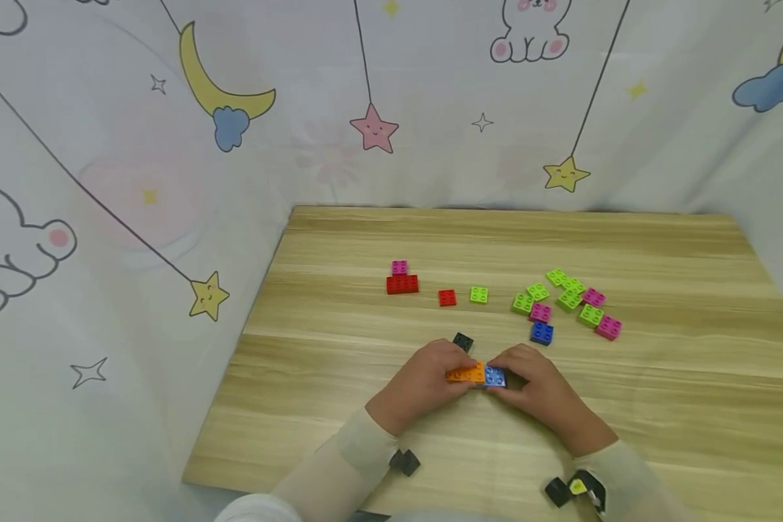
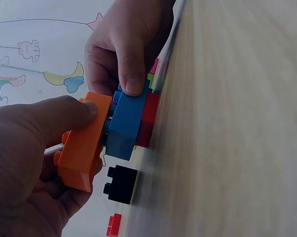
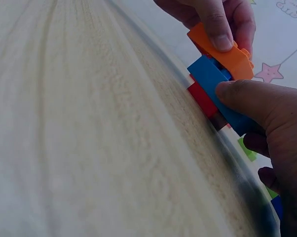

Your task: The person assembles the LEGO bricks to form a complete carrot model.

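Note:
My left hand [image 1: 433,380] pinches a long orange brick [image 2: 84,140] between thumb and fingers. My right hand [image 1: 541,384] grips a long blue brick [image 2: 126,121], with its thumb along the side. The orange brick sits above part of the blue one; blue studs show in the narrow space between them, and the two stand slightly askew. Uncovered studs of the blue brick show to the right in the head view. Directly under the blue brick appears a red brick [image 3: 202,98]; whether it is joined is unclear. A black brick [image 1: 462,342] lies just beyond the left hand.
Farther back on the wooden table [image 1: 339,341] are a long red brick [image 1: 402,284], a pink brick [image 1: 399,267], a small red brick [image 1: 446,297] and a lime brick [image 1: 479,294]. Several lime and pink bricks cluster at right, near a dark blue brick [image 1: 541,333]. Printed cloth surrounds the table.

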Demonstrator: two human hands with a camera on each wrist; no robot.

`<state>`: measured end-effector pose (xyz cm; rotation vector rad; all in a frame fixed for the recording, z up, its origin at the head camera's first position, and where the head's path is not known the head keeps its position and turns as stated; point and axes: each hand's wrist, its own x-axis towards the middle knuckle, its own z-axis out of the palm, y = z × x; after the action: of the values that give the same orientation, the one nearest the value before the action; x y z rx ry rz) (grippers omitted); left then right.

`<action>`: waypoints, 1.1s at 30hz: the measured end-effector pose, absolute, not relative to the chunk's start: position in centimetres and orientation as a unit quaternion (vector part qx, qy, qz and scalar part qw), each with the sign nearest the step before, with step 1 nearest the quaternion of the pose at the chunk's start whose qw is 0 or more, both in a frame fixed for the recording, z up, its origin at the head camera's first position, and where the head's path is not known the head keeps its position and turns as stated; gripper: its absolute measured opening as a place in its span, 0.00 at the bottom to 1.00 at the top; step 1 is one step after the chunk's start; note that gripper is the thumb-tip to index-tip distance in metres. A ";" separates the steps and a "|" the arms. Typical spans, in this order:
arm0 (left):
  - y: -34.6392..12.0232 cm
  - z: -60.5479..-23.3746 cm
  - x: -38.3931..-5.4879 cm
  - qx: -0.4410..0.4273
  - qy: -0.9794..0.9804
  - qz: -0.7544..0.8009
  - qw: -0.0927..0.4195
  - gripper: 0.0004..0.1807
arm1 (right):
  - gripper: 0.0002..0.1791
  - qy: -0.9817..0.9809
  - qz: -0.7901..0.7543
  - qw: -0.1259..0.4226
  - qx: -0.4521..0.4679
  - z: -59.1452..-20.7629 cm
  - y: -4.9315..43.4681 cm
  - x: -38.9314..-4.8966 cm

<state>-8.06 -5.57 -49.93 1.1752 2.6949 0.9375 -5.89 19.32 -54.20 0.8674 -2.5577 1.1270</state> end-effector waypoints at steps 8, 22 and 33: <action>-5.5 -49.8 -8.2 0.374 0.877 0.299 0.038 0.14 | 0.18 -0.871 0.386 0.090 0.291 -54.0 19.1 -6.1; -5.7 -50.0 -8.2 0.364 0.878 0.309 0.033 0.14 | 0.19 -0.871 0.388 0.076 0.292 -54.0 19.2 -6.6; -6.4 -50.5 -8.0 0.377 0.872 0.309 0.045 0.17 | 0.17 -0.885 0.394 0.042 0.244 -48.8 18.4 -13.8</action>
<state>-8.05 -6.44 -50.48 1.1521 2.6630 0.9446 -13.77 18.40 -48.77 0.7479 -2.7099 1.2047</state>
